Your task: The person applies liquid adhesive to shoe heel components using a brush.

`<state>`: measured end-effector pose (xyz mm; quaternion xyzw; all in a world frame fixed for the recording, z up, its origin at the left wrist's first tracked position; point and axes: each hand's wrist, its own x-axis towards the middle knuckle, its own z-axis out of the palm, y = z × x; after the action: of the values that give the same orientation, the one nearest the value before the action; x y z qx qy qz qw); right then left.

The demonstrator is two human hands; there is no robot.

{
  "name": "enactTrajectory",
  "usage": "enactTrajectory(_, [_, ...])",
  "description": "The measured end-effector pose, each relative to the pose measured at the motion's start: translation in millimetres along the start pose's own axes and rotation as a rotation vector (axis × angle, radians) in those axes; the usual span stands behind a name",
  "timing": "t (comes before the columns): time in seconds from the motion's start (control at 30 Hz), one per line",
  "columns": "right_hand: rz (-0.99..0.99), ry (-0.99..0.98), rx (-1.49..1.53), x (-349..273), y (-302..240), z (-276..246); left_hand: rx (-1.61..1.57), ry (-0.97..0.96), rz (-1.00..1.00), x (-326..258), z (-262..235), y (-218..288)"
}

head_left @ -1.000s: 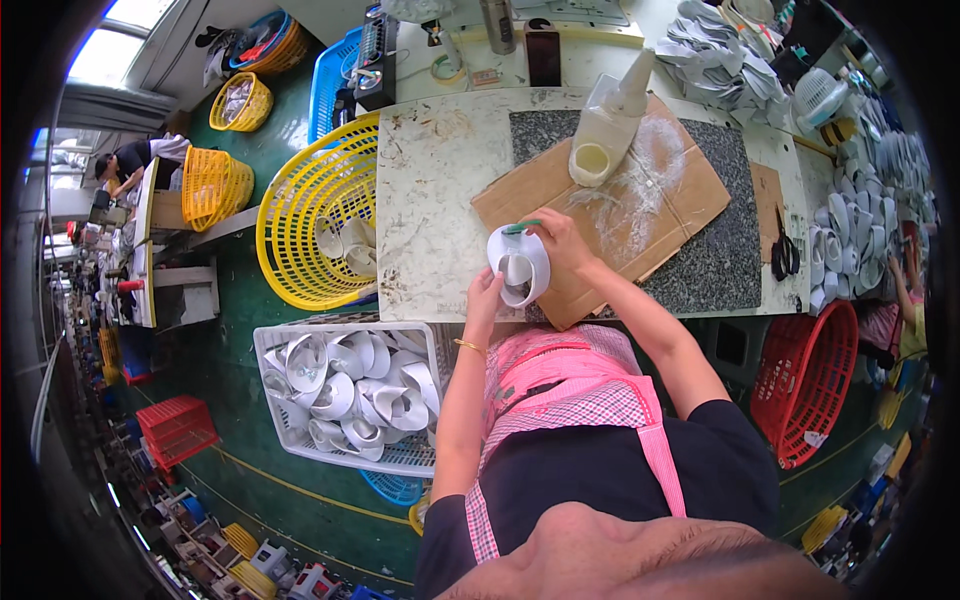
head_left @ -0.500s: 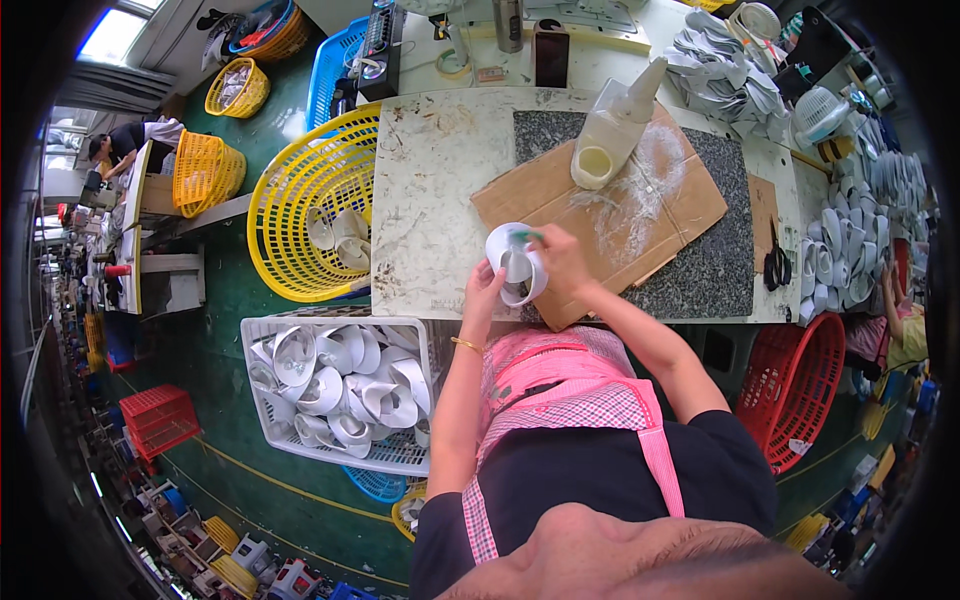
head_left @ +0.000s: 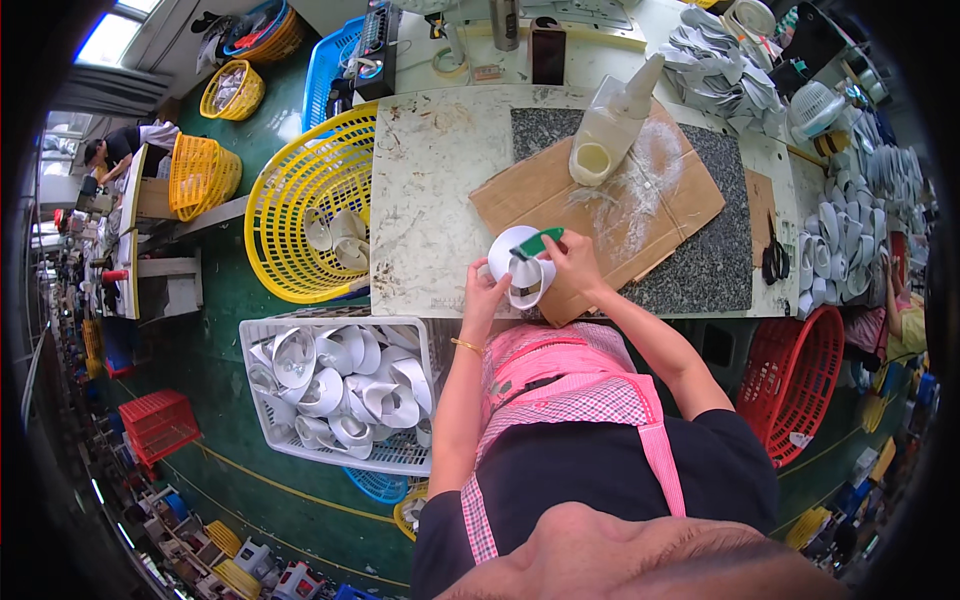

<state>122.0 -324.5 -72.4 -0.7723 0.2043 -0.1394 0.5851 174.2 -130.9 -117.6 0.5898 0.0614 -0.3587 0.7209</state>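
Note:
My left hand [head_left: 484, 290] is closed on the left edge of a small white curved piece [head_left: 508, 250], which looks like a shoe upper, above the near edge of the table. Between the fingers of my right hand [head_left: 574, 263] is a green-handled brush [head_left: 544, 240], its tip slanting left over the piece's inside. Whether the tip touches the surface is too small to tell. Beyond my right hand, a translucent bottle [head_left: 622, 112] with a cut opening lies on a brown cardboard sheet [head_left: 530, 195] smeared with dried white matter.
Under the cardboard lies a speckled stone slab [head_left: 725, 230]; black scissors [head_left: 774, 258] are to its right. A yellow basket [head_left: 265, 235] stands left of the table, with a white crate [head_left: 340, 462] of similar pieces nearer me. A red basket [head_left: 795, 385] stands at my right.
My right hand has turned and shifted slightly right, showing more of the green brush handle. The white piece has tilted and moved slightly right in my left hand.

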Motion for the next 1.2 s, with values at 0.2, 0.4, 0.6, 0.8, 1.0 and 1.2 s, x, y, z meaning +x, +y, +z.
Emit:
enactTrajectory(0.2, [-0.008,0.215,-0.170,35.2,12.3,-51.3,-0.002,-0.063,-0.065,3.6,-21.6,-9.6])
enactTrajectory(0.4, [-0.435,0.581,-0.468,96.3,13.8,-97.2,-0.204,-0.079,0.002,-23.4,17.3,41.5])
enactTrajectory(0.6, [-0.125,0.608,-0.257,83.3,43.5,-98.9,-0.228,-0.057,0.035,-18.0,23.5,37.9])
enactTrajectory(0.8, [0.158,0.071,0.202,36.4,8.7,-49.7,-0.190,-0.127,-0.005,-16.0,32.5,42.5])
enactTrajectory(1.0, [-0.028,0.005,0.189,32.9,-40.4,-30.2,-0.102,-0.161,-0.061,-16.1,41.1,58.2])
enactTrajectory(1.2, [-0.592,-0.541,-0.125,8.8,-52.0,-74.3,-0.150,-0.065,-0.056,-14.5,35.4,65.2])
